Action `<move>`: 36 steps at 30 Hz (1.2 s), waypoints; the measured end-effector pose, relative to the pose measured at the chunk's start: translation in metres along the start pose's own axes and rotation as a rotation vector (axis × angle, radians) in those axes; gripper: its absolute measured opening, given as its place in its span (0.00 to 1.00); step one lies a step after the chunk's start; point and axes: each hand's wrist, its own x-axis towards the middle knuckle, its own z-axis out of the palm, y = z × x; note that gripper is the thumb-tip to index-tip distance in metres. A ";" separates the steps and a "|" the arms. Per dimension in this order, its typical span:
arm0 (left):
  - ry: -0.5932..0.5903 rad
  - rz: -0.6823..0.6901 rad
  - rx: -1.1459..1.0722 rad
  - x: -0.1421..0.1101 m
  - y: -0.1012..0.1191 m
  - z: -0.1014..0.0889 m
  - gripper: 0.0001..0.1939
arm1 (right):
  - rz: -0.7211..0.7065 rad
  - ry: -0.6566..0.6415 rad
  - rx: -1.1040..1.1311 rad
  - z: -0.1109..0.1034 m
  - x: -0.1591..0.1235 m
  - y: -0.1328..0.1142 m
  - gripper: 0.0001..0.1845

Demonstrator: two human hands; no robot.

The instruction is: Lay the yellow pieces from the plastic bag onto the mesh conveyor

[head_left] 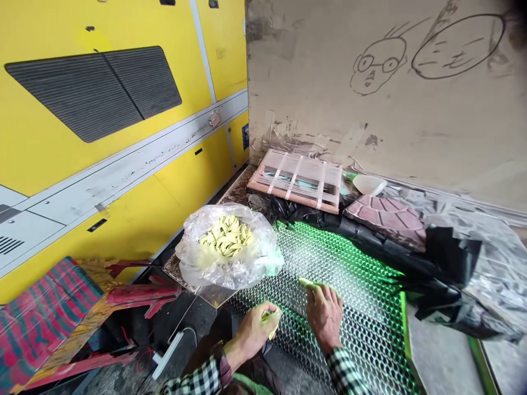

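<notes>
My left hand (259, 327) is closed around several small pale yellow curved pieces (269, 323), which show between its fingers. My right hand (324, 310) is over a green-lit mesh surface (341, 263), with its thumb and forefinger closed on one pale yellow piece (305, 282). Just beyond the hands, to the left, stands an open clear plastic bag (193, 252) holding a heap of similar yellow pieces (228, 236). The exact kind of these pieces cannot be made out.
Behind the mesh lie a wooden frame wrapped with white strips (296, 178), a pink segmented panel (387, 216), a white bowl (369, 185) and black plastic sheeting (370, 238). A yellow machine (197, 181) stands left. A checkered-cloth seat (49, 318) is at lower left.
</notes>
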 end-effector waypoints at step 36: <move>0.012 -0.076 -0.047 -0.008 -0.007 -0.010 0.23 | 0.401 -0.170 0.365 -0.023 0.027 0.025 0.28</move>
